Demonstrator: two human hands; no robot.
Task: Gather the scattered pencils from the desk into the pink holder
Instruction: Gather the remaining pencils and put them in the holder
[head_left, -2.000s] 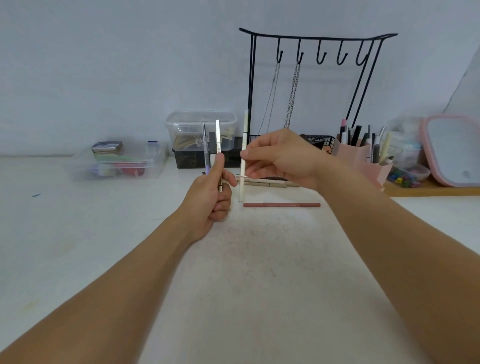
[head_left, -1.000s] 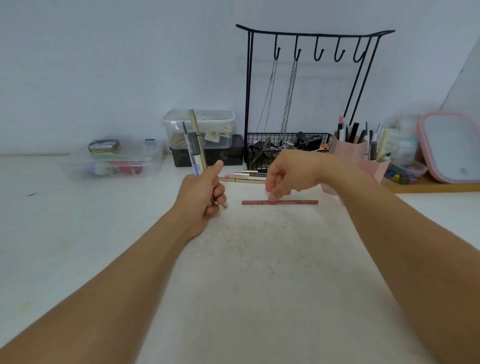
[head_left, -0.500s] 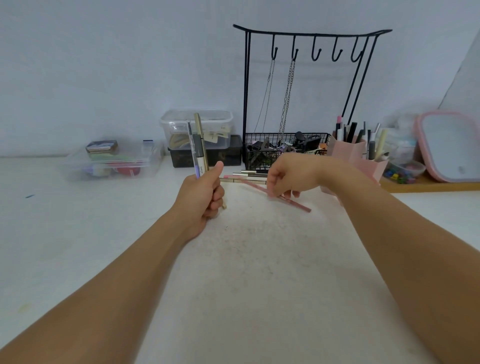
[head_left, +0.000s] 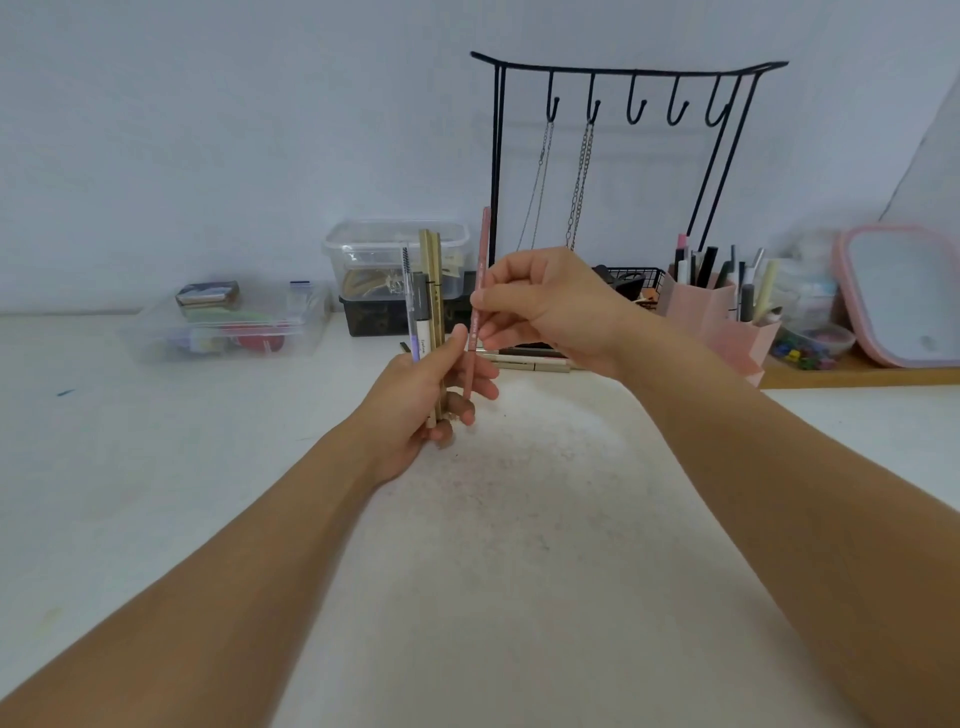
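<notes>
My left hand (head_left: 426, 395) grips a bunch of pencils (head_left: 430, 280) upright above the desk, among them gold ones and a clear one with a brush tip. My right hand (head_left: 550, 306) pinches a pink pencil (head_left: 482, 260) and holds it upright right beside the bunch, its lower end against my left fingers. A few more pencils (head_left: 530, 361) lie flat on the desk just behind my hands. The pink holder (head_left: 701, 312) stands at the right, with several pens and pencils standing in it.
A black hook stand (head_left: 623, 73) with hanging chains rises behind, over a wire basket (head_left: 636, 275). Clear boxes (head_left: 228, 327) and a lidded tub (head_left: 363, 254) sit at the back left. A pink-rimmed mirror (head_left: 904, 291) leans at far right on a wooden tray (head_left: 852, 376).
My right hand passed a white pencil to my left, reached down to the pink pencil on the desk, picked it up and raised it upright beside the bunch.
</notes>
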